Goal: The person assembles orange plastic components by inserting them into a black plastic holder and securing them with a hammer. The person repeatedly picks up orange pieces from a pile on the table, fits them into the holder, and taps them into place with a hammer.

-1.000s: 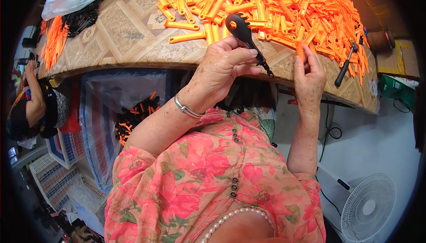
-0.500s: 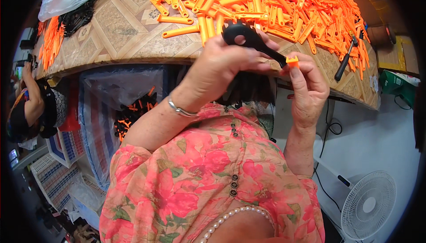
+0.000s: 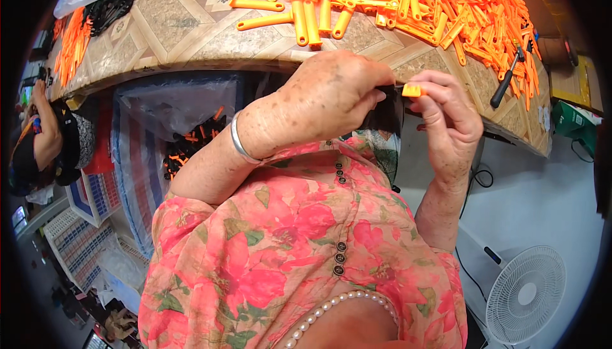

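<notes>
My left hand is closed, its back turned up, just in front of the table edge. It covers the head of the black pasta server it grips; only a thin dark bit shows between its fingertips and the orange handle. That orange handle is pinched between thumb and fingers of my right hand, its end facing up and left, the rest hidden in the palm. Beyond both hands lies a large heap of orange handles on the table, with several loose ones at its near left side.
The patterned table curves across the top. A black-handled tool lies at its right. Black pieces and orange strips sit at far left. Below stands a plastic-lined box holding black-and-orange pieces. A white fan is low right; another person is at left.
My left hand has turned over and closed, hiding the pasta server's toothed head that showed before. My right hand still pinches the orange handle and has shifted slightly.
</notes>
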`<action>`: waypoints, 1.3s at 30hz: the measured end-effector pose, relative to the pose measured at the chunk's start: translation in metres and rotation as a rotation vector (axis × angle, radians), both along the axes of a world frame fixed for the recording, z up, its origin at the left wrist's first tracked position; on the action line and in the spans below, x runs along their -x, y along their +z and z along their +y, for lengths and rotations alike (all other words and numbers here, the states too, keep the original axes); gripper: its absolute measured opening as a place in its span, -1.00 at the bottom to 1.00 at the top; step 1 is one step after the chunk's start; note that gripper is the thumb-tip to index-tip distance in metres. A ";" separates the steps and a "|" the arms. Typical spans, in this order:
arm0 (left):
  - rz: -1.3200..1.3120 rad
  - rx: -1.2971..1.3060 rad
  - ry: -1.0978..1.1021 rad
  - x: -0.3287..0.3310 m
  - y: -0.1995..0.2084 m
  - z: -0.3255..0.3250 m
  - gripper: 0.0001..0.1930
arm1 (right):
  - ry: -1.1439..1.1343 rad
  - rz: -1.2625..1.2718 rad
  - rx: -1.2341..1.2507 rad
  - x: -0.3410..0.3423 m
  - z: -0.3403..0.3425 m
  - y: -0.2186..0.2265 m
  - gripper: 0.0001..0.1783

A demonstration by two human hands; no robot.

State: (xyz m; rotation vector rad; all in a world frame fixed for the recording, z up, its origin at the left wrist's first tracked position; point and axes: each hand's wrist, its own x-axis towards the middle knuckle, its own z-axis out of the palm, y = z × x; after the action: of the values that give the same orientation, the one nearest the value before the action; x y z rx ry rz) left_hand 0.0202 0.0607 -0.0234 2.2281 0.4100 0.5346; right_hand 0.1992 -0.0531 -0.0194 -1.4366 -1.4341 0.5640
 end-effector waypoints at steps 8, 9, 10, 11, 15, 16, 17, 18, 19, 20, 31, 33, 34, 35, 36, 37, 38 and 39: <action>0.034 0.599 -0.047 0.006 -0.006 -0.001 -0.83 | 0.098 -0.260 -0.044 -0.014 -0.005 0.013 -0.69; 0.020 0.647 -0.057 0.006 -0.006 -0.001 -0.83 | 0.092 -0.271 -0.021 -0.013 -0.006 0.014 -0.68; 0.006 0.695 -0.068 0.007 -0.006 -0.001 -0.82 | 0.086 -0.282 0.003 -0.011 -0.005 0.016 -0.67; 0.026 0.692 -0.069 0.007 -0.005 -0.001 -0.82 | 0.080 -0.294 0.027 -0.011 -0.005 0.018 -0.66; 0.066 0.668 -0.082 0.010 -0.004 -0.002 -0.81 | 0.107 -0.438 -0.009 -0.010 -0.003 0.020 -0.62; 0.065 0.660 -0.093 0.010 -0.004 -0.003 -0.81 | 0.104 -0.471 -0.004 -0.009 -0.004 0.019 -0.61; 0.067 0.657 -0.089 0.010 -0.005 -0.003 -0.81 | 0.101 -0.505 0.001 -0.008 -0.004 0.019 -0.61; 0.069 0.654 -0.086 0.011 -0.004 -0.004 -0.81 | 0.110 -0.514 0.004 -0.009 -0.005 0.019 -0.60; 0.072 0.650 -0.082 0.011 -0.004 -0.004 -0.81 | 0.119 -0.522 0.008 -0.011 -0.005 0.019 -0.59; 0.070 0.638 -0.081 0.011 -0.004 -0.004 -0.81 | 0.128 -0.531 0.011 -0.012 -0.006 0.020 -0.59; 0.063 0.392 -0.131 0.008 -0.009 -0.003 -0.83 | 0.217 -0.614 0.020 -0.012 -0.003 0.022 -0.59; 0.049 0.383 -0.125 0.008 -0.010 -0.005 -0.83 | 0.227 -0.619 0.034 -0.013 -0.003 0.021 -0.60; 0.042 0.378 -0.122 0.008 -0.011 -0.005 -0.83 | 0.233 -0.618 0.037 -0.014 -0.003 0.020 -0.60; 0.045 0.375 -0.123 0.008 -0.010 -0.005 -0.84 | 0.238 -0.618 0.040 -0.014 -0.003 0.019 -0.60; 0.047 0.371 -0.124 0.008 -0.009 -0.005 -0.84 | 0.243 -0.619 0.037 -0.014 -0.002 0.018 -0.60; 0.049 0.368 -0.125 0.009 -0.008 -0.005 -0.84 | 0.248 -0.620 0.034 -0.015 -0.002 0.018 -0.60; 0.048 0.362 -0.121 0.008 -0.009 -0.005 -0.84 | 0.253 -0.621 0.032 -0.015 -0.002 0.017 -0.61; 0.047 0.355 -0.116 0.008 -0.011 -0.006 -0.84 | 0.256 -0.619 0.042 -0.015 -0.002 0.017 -0.60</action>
State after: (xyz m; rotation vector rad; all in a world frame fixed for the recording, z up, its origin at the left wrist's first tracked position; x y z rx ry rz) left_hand 0.0122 0.0550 -0.0343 1.9107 0.3660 0.3200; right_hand 0.2140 -0.0553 -0.0025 -1.5451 -2.1242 0.3113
